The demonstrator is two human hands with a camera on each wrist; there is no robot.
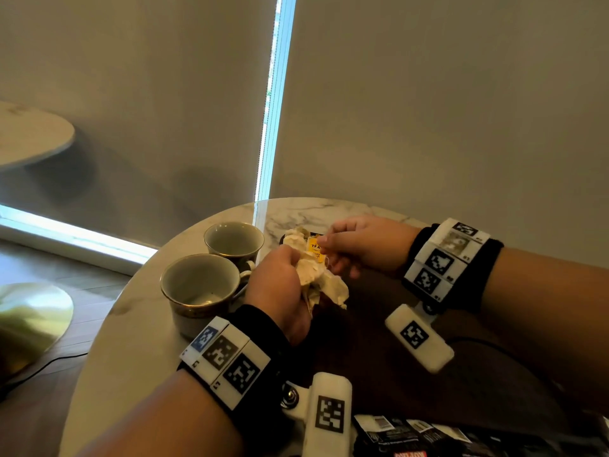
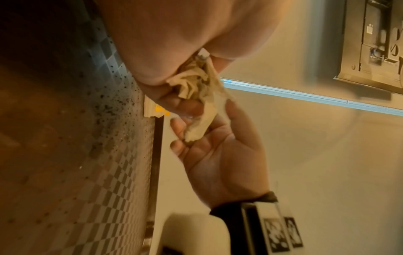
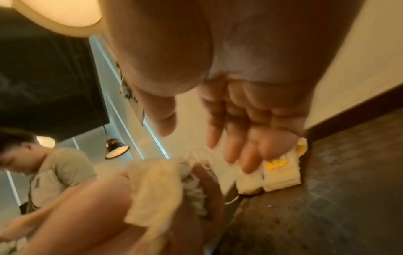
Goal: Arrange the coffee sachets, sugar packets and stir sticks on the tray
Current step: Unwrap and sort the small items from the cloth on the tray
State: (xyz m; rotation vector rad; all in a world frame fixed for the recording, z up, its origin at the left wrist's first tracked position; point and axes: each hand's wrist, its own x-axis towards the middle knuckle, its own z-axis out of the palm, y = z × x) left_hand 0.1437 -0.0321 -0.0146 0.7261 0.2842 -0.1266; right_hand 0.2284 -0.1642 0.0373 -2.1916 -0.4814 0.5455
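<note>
**Marble table, both hands over the dark tray**

Round marble table (image 1: 138,324) by a blind-covered window. Two gold-rimmed cups (image 1: 201,288) stand at the table's left. Dark tray (image 1: 379,351) sits right of them. Left hand (image 1: 280,285) is curled round a bunch of cream paper packets (image 1: 329,282), held above the tray. Right hand (image 1: 359,245) pinches a yellow-printed sachet (image 1: 314,247) at the bunch's far end, other fingers loose. More cream, yellow-marked sachets (image 3: 281,174) stand at the tray's far edge. Black sachets (image 1: 428,437) lie at the near edge.
</note>
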